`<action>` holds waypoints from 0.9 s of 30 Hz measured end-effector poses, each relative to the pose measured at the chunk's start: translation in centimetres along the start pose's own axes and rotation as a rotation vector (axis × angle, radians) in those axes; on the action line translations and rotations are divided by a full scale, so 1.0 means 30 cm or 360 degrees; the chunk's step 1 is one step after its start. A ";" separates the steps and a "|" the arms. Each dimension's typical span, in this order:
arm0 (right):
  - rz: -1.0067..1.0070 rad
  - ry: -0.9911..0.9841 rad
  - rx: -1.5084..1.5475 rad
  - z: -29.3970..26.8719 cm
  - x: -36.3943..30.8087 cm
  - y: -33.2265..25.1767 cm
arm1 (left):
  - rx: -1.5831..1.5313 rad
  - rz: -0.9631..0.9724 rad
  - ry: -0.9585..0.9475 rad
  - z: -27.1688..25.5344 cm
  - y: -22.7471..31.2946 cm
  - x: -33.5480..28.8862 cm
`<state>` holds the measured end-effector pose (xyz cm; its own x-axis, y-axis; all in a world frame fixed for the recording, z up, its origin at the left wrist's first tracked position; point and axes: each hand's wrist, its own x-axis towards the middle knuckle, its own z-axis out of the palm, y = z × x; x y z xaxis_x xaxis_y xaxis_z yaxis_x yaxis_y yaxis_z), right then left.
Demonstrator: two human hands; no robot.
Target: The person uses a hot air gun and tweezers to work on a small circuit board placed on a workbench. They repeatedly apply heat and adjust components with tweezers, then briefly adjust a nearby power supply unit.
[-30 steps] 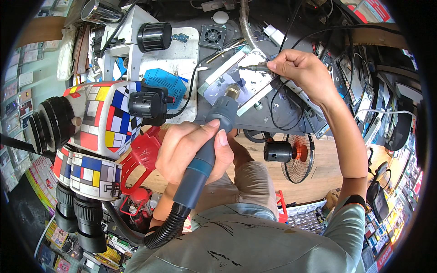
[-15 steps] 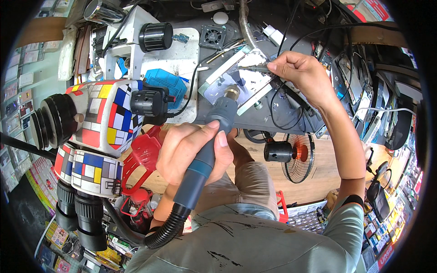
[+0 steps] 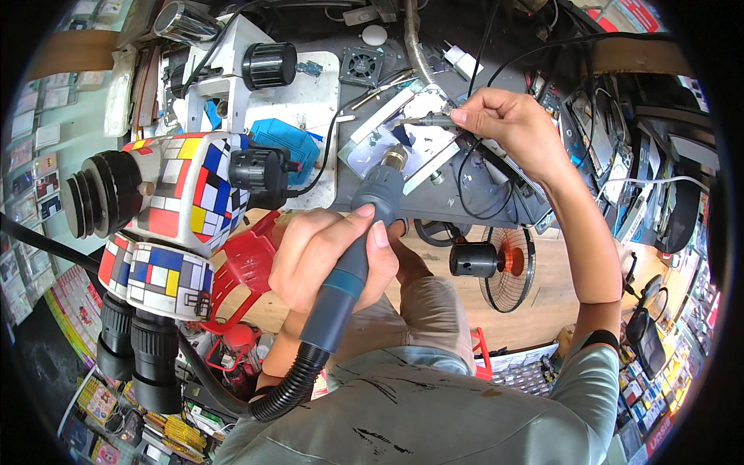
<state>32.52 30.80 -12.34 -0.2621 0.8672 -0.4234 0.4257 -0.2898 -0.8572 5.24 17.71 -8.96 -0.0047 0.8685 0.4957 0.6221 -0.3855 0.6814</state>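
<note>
My left hand [image 3: 318, 260] is wrapped round the dark grey handle of a hot-air gun [image 3: 335, 298], whose black ribbed hose runs back towards my left forearm. Its brass-coloured nozzle points away from me, over a bright work holder [image 3: 373, 124] with pale side bars. Just past the nozzle is a small dark blue piece [image 3: 401, 136], too small to name. From the right, my right hand [image 3: 500, 124] pinches a slim, dark, pointed tool [image 3: 430, 121]; whether it is tweezers or an iron I cannot tell. Its tip is above the holder, close to the blue piece.
A microscope [image 3: 174, 194] with coloured blocks fills the left side. Beside it lie a blue case [image 3: 283, 147] and a white mat [image 3: 322, 85]. A small square fan [image 3: 361, 66] and a white plug [image 3: 463, 60] sit further back. Black cables [image 3: 496, 213] loop at right.
The pointed tool's tip has shifted slightly to the left over the holder. The hot-air gun stays nearly in place. The microscope appears slightly shifted in the view.
</note>
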 end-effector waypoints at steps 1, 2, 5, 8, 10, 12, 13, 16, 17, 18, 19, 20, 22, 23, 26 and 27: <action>-0.0029 -0.0020 0.0022 0.007 -0.001 -0.002 | -0.0009 -0.0007 -0.0001 -0.002 0.003 -0.001; -0.0059 -0.0036 0.0043 0.010 -0.004 -0.005 | 0.0013 -0.0010 -0.0002 -0.007 0.008 -0.002; -0.0042 -0.0072 -0.0282 0.009 -0.016 -0.014 | 0.0053 -0.0036 -0.0006 -0.034 0.023 -0.013; -0.0208 -0.0016 -0.0475 0.023 -0.050 -0.014 | 0.0077 -0.0075 -0.0008 -0.078 0.040 -0.045; -0.0368 0.0000 -0.0462 0.042 -0.076 -0.009 | 0.0087 -0.0104 -0.0020 -0.117 0.043 -0.082; -0.0549 -0.0004 -0.0534 0.052 -0.106 -0.004 | 0.0093 -0.0083 -0.0027 -0.164 0.050 -0.137; -0.0629 -0.0005 -0.0588 0.058 -0.121 -0.001 | 0.0102 -0.0089 -0.0034 -0.188 0.051 -0.169; -0.0830 0.0000 -0.0784 0.068 -0.164 0.005 | 0.0025 0.0059 0.0004 -0.269 0.043 -0.270; -0.0867 -0.0019 -0.0813 0.067 -0.178 0.008 | 0.0080 0.0044 -0.0030 -0.304 0.052 -0.307; -0.0906 -0.0038 -0.0843 0.063 -0.193 0.010 | 0.0134 0.0025 -0.0063 -0.334 0.060 -0.347; -0.0944 -0.0058 -0.0873 0.060 -0.208 0.014 | 0.0187 0.0004 -0.0095 -0.370 0.074 -0.389; -0.0903 -0.0007 -0.0804 0.058 -0.224 0.020 | 0.0310 -0.0176 -0.0204 -0.413 0.104 -0.434; -0.0825 0.0089 -0.0672 0.061 -0.254 0.034 | 0.0470 -0.0372 -0.0277 -0.474 0.129 -0.524; -0.0711 0.0146 -0.0575 0.067 -0.271 0.044 | 0.0552 -0.0472 -0.0316 -0.500 0.133 -0.568; -0.0284 0.0264 -0.0322 0.084 -0.336 0.078 | 0.0680 -0.0579 -0.0292 -0.567 0.104 -0.690; -0.0295 0.0340 -0.0258 0.093 -0.359 0.094 | 0.0730 -0.0602 -0.0293 -0.587 0.090 -0.728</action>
<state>34.13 19.53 -11.01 -0.1676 0.9696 -0.1785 0.5244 -0.0656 -0.8490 -6.76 -7.78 -8.46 -0.1808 0.9741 0.1360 0.8771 0.0971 0.4705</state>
